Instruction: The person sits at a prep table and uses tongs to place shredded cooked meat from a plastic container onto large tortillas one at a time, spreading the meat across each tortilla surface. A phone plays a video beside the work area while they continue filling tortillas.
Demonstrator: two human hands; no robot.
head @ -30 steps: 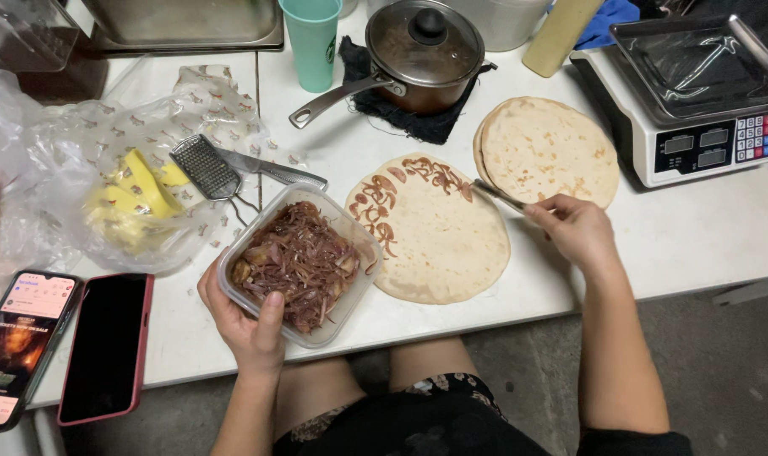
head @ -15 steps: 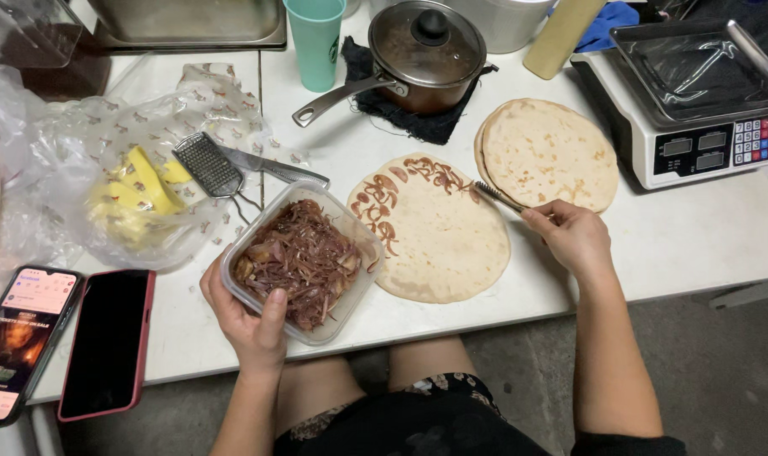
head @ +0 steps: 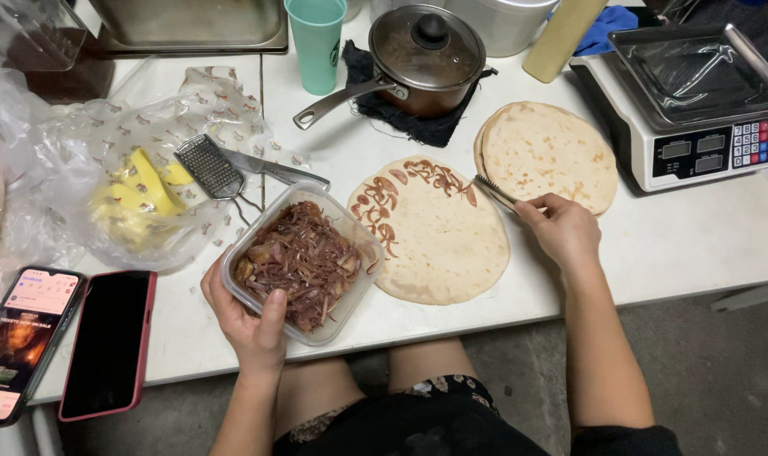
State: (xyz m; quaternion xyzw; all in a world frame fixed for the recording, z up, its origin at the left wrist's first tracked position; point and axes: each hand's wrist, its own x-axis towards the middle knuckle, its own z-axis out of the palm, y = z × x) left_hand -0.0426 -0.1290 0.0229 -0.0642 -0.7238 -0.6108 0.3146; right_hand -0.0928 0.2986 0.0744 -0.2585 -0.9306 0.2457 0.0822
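Little has shifted: left hand (head: 253, 325) still grips the tub (head: 304, 262) at the flatbread's (head: 435, 232) nine o'clock; right hand (head: 561, 228) pinches tongs (head: 495, 190). Tilted off the edge, the tub could spill.

head cam | worn by person | looks steeply down | close over white table (head: 705, 245)

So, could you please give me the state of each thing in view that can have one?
Left hand: gripping the plastic container.
Plastic container: lidless, filled with shredded filling.
Right hand: holding a fork.
Fork: tines over the flatbread.
Flatbread: flat, sauce on its upper left part.
Pot: lid on.
Left phone: screen lit.
Red phone: screen dark.
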